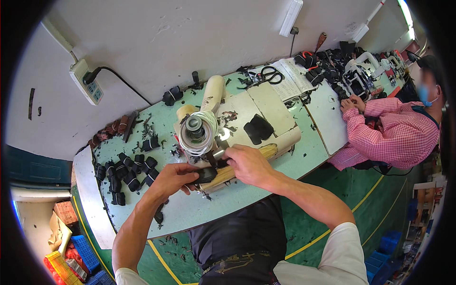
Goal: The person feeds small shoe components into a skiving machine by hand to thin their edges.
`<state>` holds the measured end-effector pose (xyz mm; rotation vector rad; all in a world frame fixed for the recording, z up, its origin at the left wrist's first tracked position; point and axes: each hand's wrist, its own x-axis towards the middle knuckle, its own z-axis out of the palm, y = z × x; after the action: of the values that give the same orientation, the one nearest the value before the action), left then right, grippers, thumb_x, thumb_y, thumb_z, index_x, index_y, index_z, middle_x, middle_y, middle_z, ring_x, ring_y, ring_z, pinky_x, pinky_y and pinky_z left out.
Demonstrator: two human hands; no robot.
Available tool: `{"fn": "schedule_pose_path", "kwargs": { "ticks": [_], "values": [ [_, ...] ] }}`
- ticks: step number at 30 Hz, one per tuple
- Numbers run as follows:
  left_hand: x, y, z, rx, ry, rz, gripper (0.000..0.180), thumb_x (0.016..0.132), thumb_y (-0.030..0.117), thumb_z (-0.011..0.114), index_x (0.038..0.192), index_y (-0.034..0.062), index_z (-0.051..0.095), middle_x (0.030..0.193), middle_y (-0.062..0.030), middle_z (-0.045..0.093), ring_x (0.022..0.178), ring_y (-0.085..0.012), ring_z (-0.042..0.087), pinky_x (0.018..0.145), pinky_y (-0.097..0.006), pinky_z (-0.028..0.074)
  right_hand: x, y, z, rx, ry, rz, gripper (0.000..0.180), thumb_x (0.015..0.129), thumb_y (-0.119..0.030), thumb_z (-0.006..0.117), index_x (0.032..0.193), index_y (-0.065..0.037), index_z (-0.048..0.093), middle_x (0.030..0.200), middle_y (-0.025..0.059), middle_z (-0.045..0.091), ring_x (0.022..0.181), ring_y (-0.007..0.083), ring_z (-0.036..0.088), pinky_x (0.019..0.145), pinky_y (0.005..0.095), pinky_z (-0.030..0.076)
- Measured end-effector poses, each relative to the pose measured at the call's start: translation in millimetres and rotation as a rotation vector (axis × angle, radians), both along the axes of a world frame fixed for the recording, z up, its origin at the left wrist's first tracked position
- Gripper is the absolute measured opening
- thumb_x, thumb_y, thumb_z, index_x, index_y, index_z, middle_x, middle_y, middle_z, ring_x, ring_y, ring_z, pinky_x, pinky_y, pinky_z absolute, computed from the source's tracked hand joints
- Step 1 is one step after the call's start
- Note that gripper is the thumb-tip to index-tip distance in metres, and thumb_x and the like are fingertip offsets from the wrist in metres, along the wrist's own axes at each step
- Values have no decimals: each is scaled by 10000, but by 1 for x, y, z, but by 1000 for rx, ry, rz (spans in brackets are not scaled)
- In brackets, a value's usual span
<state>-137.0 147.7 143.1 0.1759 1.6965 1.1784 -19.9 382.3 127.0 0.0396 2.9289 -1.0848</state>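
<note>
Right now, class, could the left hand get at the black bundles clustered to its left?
Probably yes: the left hand lies close to the black bundles, with nothing visibly between, though it holds a black piece.

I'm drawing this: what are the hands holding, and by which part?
The left hand holds a black piece by its left end. The right hand is at a shiny metal part; whether it grips, I can't tell.

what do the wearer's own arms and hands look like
The left hand and right hand are ungloved, with separate bare fingers. No watch or band shows at either wrist. The left sleeve and right sleeve are white, leaving both forearms bare.
</note>
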Motion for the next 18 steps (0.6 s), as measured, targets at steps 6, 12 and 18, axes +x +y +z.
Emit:
{"fn": "schedule_pose_path", "kwargs": {
  "ticks": [6, 12, 18],
  "values": [
    [-5, 0, 0, -123, 57, -9, 283, 932, 159, 693, 1117, -55, 692, 826, -53, 669, 641, -104, 620, 535, -249, 527, 5, 4, 11, -179, -27, -24, 126, 866, -35, 634, 991, -30, 649, 952, 153, 624, 894, 366, 629, 790, 440, 503],
    [0, -2, -5, -10, -2, 67, 268, 933, 177, 702, 1072, -52, 708, 792, -51, 662, 604, -96, 595, 484, -249, 492, -1, -4, 4, -103, -14, -55, 127, 871, -48, 644, 995, -24, 650, 1010, 152, 624, 900, 371, 629, 802, 433, 498],
    [-4, -4, -8, -141, 69, 30, 265, 936, 165, 698, 1089, -52, 698, 817, -61, 667, 632, -110, 620, 527, -252, 534, 3, 6, 10, -188, -70, -29, 168, 875, -54, 656, 1041, -31, 638, 1000, 166, 645, 907, 368, 636, 807, 439, 495]
  ]
}}
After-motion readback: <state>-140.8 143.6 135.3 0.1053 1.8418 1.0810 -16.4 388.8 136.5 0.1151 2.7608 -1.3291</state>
